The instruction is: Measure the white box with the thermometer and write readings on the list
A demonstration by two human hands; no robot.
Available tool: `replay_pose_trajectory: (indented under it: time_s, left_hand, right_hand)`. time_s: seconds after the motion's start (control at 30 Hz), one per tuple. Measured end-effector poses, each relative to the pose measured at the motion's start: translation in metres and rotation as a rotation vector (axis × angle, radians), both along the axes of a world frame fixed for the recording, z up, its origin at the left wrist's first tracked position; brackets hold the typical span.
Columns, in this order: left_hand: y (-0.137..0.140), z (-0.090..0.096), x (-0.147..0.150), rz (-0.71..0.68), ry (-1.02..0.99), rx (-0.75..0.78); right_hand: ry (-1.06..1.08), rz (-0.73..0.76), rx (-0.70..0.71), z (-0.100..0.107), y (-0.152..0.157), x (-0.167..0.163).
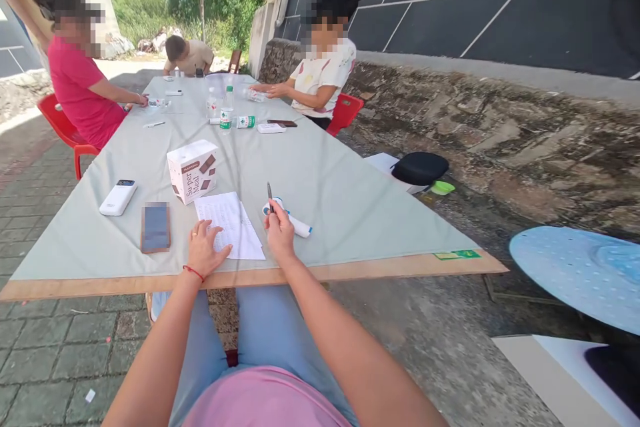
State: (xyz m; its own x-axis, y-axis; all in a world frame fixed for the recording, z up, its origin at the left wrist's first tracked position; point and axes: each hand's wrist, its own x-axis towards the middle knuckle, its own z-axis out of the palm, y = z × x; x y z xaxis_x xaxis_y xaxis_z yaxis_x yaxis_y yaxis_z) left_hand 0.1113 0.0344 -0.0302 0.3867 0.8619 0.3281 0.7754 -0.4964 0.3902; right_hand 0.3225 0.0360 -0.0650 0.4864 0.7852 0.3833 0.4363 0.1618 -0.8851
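Observation:
My left hand [204, 247] lies with fingers spread on the left edge of some printed paper sheets [239, 227] near the table's front edge. In my right hand [280, 233] a dark pen [270, 192] is gripped, its visible end pointing up and away from me. Under and beside that hand is a white and blue object [301, 227], partly hidden, whose kind I cannot make out. Just beyond the sheets stands a white box with brown print [193, 172]. A phone [155, 228] lies left of my left hand, and a white power bank [119, 198] is farther left.
The long table has a grey-green cover [350, 213]. Several water bottles [227, 113] are farther down it, by a dark phone [283, 123]. One person [85, 87] sits at the left, another [325, 73] at the right, a third at the far end. A stone wall runs along the right.

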Motion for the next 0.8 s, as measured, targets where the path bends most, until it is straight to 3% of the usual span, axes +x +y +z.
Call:
replay_pose_trajectory:
  time_s: [0.17,0.4,0.63,0.8]
  left_hand:
    - [0.0,0.0,0.006,0.064,0.172,-0.006]
    - [0.002,-0.001,0.01,0.071,0.247,0.05]
    - [0.0,0.001,0.012,0.063,0.252,0.04]
    - [-0.001,0.002,0.012,0.071,0.242,0.035]
  right_hand:
    - [-0.084,0.079,0.075,0.005,-0.005,0.0]
    - [-0.191,0.3,-0.051,0.001,-0.007,-0.001]
    - [0.134,0.044,-0.069,0.008,0.001,0.001]
    - [0.297,0.109,-0.047,0.02,0.017,-0.001]
